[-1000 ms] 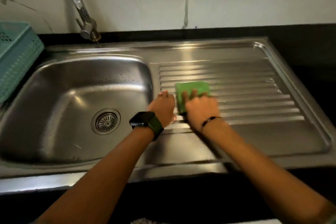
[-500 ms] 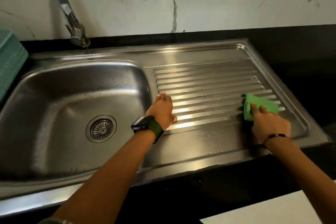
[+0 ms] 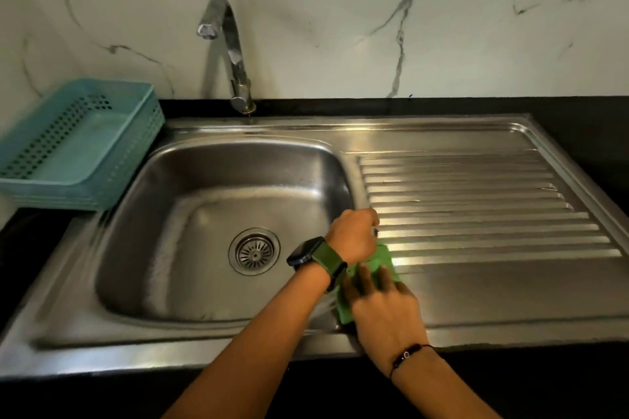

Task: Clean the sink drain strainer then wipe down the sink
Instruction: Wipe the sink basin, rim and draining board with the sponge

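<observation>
The green sponge (image 3: 379, 269) lies flat on the steel draining board (image 3: 476, 207), just right of the basin's rim. The right hand (image 3: 381, 309) presses on it with fingers spread and straight. The left hand (image 3: 354, 236), fingers curled under, rests beside the right hand, touching the sponge's far corner; whether it grips anything I cannot tell. The drain strainer (image 3: 254, 252) sits in the basin (image 3: 190, 214) left of both hands. Beyond them stands the tap (image 3: 231, 54); far left, a teal basket (image 3: 129, 160) on the black bench (image 3: 578, 119).

Round strainer (image 3: 254, 252) seated in steel sink (image 3: 190, 214)
</observation>
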A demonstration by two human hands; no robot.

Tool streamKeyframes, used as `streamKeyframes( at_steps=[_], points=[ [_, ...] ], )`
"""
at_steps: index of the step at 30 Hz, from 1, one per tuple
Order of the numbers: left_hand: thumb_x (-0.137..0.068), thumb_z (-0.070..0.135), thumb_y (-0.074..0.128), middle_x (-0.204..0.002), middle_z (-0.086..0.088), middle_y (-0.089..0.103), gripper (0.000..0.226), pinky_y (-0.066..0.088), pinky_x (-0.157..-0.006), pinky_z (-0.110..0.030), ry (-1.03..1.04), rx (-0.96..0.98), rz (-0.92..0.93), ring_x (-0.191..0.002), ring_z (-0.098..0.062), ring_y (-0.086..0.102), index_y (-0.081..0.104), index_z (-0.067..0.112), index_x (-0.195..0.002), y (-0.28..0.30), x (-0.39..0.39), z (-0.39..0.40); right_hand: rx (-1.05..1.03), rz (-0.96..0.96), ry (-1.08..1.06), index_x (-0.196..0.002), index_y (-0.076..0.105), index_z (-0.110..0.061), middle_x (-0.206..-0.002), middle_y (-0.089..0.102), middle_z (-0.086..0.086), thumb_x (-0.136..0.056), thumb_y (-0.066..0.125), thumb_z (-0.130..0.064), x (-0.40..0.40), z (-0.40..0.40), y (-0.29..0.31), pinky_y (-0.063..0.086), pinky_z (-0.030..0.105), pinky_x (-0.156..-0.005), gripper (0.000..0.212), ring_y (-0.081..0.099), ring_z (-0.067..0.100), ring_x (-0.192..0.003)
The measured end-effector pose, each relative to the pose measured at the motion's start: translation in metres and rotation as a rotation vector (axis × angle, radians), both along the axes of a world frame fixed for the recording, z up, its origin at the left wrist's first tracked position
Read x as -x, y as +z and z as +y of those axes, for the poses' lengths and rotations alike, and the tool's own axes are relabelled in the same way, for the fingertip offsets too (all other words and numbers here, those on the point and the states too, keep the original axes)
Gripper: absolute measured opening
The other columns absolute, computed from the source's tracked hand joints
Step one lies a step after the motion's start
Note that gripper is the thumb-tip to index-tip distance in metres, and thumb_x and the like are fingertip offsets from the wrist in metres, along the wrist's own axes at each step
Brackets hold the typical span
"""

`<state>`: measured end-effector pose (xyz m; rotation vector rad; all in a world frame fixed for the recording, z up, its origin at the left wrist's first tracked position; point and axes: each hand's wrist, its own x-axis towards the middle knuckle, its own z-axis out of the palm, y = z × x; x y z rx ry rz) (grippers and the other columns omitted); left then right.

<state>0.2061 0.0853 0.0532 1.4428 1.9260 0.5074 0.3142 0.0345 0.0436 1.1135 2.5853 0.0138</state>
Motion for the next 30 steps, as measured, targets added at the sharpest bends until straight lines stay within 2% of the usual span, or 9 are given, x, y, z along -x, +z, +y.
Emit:
streamKeyframes(
  at_steps=[2, 6, 10, 12, 14, 16, 17, 21, 30],
  points=[
    [-0.082, -0.004, 0.04, -0.119, -0.02, 0.06, 0.043, 0.047, -0.095, -0.037, 0.04, -0.025, -0.031, -0.111, -0.035, 0.055, 0.055, 0.008, -0.12, 0.003, 0.005, -0.016, 0.006, 0.051, 0.175, -0.087, 0.077, -0.031, -0.088, 0.077, -0.001, -0.038, 0.086, -0.044, -0.005, -0.001, 0.002, 0.06, 0.028, -0.056, 0.052, 0.074, 0.025, -0.078],
    [-0.082, -0.002, 0.045, -0.114, -0.014, 0.065, 0.04, 0.043, -0.091, -0.028, 0.122, -0.074, 0.002, -0.109, -0.028, 0.058, 0.058, 0.012, -0.117, 0.001, 0.018, -0.053, 0.108, 0.133, 0.175, -0.091, 0.076, -0.036, -0.093, 0.076, -0.008, -0.027, 0.09, -0.038, -0.038, 0.019, 0.004, 0.059, 0.021, -0.058, 0.065, 0.074, 0.015, -0.08],
    [-0.088, 0.005, 0.046, -0.119, -0.01, 0.062, 0.038, 0.045, -0.093, -0.029, 0.241, -0.045, -0.006, -0.106, -0.024, 0.058, 0.054, 0.018, -0.123, -0.004, 0.032, -0.087, 0.035, -0.043, 0.045, -0.146, 0.014, -0.04, -0.157, 0.02, -0.006, -0.085, 0.051, -0.029, -0.069, 0.038, 0.007, 0.042, 0.024, -0.102, 0.072, 0.031, 0.015, -0.141],
    [-0.089, 0.006, 0.045, -0.124, -0.007, 0.059, 0.038, 0.045, -0.098, -0.031, 0.287, -0.049, -0.023, -0.111, -0.022, 0.055, 0.053, 0.019, -0.124, -0.005, 0.034, -0.095, 0.057, -0.166, -0.087, -0.149, 0.001, -0.023, -0.158, 0.014, 0.01, -0.092, 0.034, -0.018, -0.061, 0.028, 0.008, 0.044, 0.035, -0.1, 0.067, 0.034, 0.026, -0.139],
    [-0.089, 0.007, 0.046, -0.124, -0.006, 0.06, 0.037, 0.043, -0.1, -0.031, 0.306, -0.065, -0.027, -0.113, -0.022, 0.054, 0.053, 0.019, -0.124, -0.006, 0.031, -0.096, 0.045, -0.241, -0.064, -0.135, 0.034, 0.013, -0.124, 0.05, 0.042, -0.084, 0.033, -0.005, -0.044, 0.013, 0.009, 0.057, 0.043, -0.073, 0.054, 0.064, 0.043, -0.101],
    [-0.088, 0.008, 0.046, -0.114, -0.01, 0.064, 0.037, 0.043, -0.099, -0.031, 0.328, -0.092, -0.02, -0.111, -0.025, 0.055, 0.055, 0.019, -0.122, -0.007, 0.024, -0.096, -0.009, -0.193, -0.033, -0.086, 0.065, 0.024, -0.057, 0.065, 0.033, -0.061, 0.042, -0.001, -0.028, 0.003, 0.014, 0.053, 0.041, -0.039, 0.042, 0.066, 0.042, -0.051],
    [-0.088, 0.007, 0.047, -0.109, -0.012, 0.066, 0.036, 0.043, -0.098, -0.031, 0.34, -0.106, -0.01, -0.11, -0.026, 0.055, 0.056, 0.02, -0.121, -0.007, 0.021, -0.095, 0.006, -0.187, -0.021, -0.08, 0.066, 0.024, -0.051, 0.064, 0.027, -0.056, 0.049, -0.002, -0.021, 0.0, 0.015, 0.054, 0.041, -0.04, 0.039, 0.066, 0.041, -0.05],
    [-0.086, 0.007, 0.049, -0.113, -0.007, 0.067, 0.036, 0.043, -0.096, -0.028, 0.397, -0.148, 0.028, -0.114, -0.021, 0.056, 0.058, 0.02, -0.118, -0.007, 0.015, -0.094, 0.162, -0.084, -0.077, -0.129, 0.039, 0.014, -0.122, 0.057, 0.026, -0.092, 0.033, -0.003, 0.016, 0.002, -0.01, 0.046, 0.049, -0.095, 0.041, 0.051, 0.039, -0.119],
    [-0.086, 0.001, 0.05, -0.12, -0.006, 0.064, 0.035, 0.041, -0.093, -0.022, 0.48, -0.203, 0.062, -0.114, -0.018, 0.058, 0.061, 0.015, -0.116, 0.004, 0.033, -0.083, 0.328, 0.016, 0.251, -0.132, 0.045, -0.004, -0.14, 0.044, 0.022, -0.098, 0.035, -0.016, 0.083, -0.036, -0.009, 0.035, 0.052, -0.103, 0.037, 0.041, 0.037, -0.13]
  ],
)
